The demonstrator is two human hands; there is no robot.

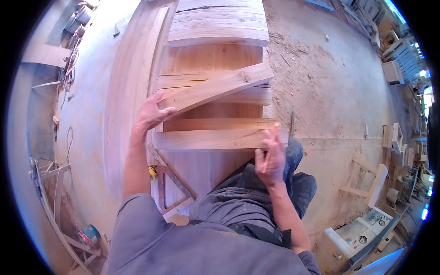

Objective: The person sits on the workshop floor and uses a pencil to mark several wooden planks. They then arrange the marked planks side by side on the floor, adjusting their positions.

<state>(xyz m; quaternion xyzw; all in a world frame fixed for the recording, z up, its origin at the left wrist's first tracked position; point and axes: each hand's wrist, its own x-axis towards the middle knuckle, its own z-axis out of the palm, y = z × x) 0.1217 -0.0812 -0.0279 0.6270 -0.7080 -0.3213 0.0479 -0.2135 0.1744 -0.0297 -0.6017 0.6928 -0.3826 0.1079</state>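
A pale squared timber (220, 88) lies aslant across the other timbers, its right end farther from me. My left hand (153, 111) is closed round its left end, thumb over the near edge. Nearer to me, another squared timber (211, 140) lies crosswise, with thin dark lines drawn near the right end of its upper face. My right hand (271, 158) is at that end, fingers stretched toward the lines and thumb apart. It looks slightly blurred, and I make out nothing held in it. Beneath the slanted piece is a cracked timber (254, 95).
A triangular wooden square (172, 185) and a yellow tape measure (152, 173) lie left of my legs. Long boards (130, 68) run along the left. Thick timbers (217, 23) lie beyond. Sawdust covers the right floor, where a wooden frame (369, 185) and a bench machine (362, 236) stand.
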